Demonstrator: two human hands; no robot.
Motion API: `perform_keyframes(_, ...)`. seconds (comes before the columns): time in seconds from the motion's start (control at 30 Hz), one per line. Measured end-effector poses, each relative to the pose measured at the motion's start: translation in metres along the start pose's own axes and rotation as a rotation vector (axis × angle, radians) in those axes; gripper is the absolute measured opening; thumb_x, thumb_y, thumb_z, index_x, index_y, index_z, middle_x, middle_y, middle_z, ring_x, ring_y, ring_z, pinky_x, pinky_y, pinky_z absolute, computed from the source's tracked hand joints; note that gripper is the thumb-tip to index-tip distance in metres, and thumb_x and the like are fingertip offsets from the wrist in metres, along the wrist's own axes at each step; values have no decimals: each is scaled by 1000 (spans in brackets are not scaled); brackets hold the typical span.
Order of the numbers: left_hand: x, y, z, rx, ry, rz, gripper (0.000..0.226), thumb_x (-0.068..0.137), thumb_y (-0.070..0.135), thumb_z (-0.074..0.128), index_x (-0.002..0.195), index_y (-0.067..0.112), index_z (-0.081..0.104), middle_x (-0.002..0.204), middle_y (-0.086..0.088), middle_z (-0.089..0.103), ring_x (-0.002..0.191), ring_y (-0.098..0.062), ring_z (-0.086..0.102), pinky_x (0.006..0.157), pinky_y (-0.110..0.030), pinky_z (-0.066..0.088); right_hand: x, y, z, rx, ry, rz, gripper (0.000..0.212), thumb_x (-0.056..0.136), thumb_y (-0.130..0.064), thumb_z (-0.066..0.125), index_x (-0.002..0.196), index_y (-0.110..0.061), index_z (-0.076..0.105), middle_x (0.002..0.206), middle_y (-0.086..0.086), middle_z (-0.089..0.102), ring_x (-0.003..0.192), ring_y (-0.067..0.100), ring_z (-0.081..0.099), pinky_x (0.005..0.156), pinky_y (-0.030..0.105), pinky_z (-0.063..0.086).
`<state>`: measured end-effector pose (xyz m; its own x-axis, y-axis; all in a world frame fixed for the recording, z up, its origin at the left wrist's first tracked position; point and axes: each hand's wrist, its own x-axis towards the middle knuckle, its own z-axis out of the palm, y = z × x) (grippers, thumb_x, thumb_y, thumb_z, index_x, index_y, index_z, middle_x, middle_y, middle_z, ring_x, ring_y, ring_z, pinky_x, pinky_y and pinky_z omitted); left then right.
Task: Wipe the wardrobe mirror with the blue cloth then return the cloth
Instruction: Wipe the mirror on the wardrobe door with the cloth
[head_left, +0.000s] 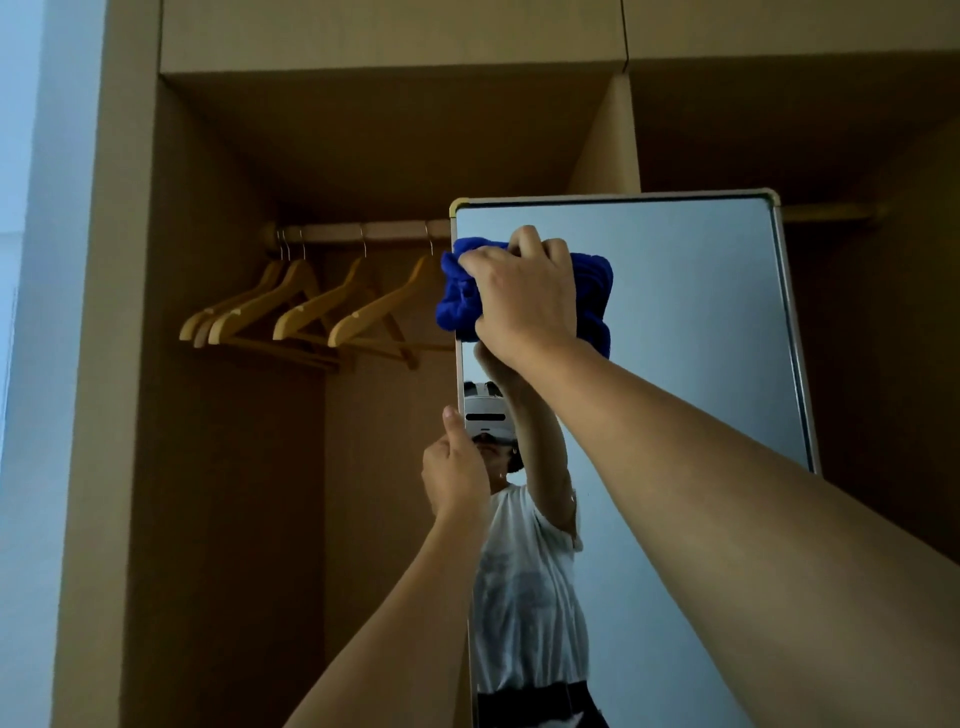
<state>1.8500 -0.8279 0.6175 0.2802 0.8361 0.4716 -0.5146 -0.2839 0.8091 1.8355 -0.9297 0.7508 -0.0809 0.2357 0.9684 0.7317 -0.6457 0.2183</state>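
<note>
Both hands up: right hand (519, 296) grips blue cloth (592, 291) at mirror (691, 338) top-left, unwiped glass below-right; left hand (454, 467) pinches the frame edge.

Dim open wooden wardrobe (218, 467), hangers (311, 312) on rail (363, 231), pale wall (31, 364) left.

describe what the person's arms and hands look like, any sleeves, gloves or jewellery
Both forearms are bare up to the bottom of the frame, with no sleeves showing on them. The left hand and the right hand wear no gloves, and no rings, watch or bracelet can be seen. The reflection in the mirror shows a white short-sleeved T-shirt.
</note>
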Motion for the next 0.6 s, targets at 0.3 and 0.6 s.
perform_keyframes(0.3, 1, -2, -2, -1, -28, -4, 55, 94, 56, 35, 54, 18, 29, 51, -2, 32, 49, -17, 28, 51, -33, 25, 30, 5, 1, -21, -38, 26, 34, 89, -14, 56, 122, -23, 53, 117, -2, 62, 123, 24, 39, 93, 39, 29)
perform_keyframes(0.6, -2, 1, -4, -20, -65, -21, 54, 95, 51, 36, 54, 17, 36, 47, 1, 33, 46, -15, 31, 51, -32, 30, -13, 3, 8, 28, 18, -15, 32, 84, -16, 59, 116, -23, 58, 112, -3, 64, 116, 22, 43, 94, 37, 29)
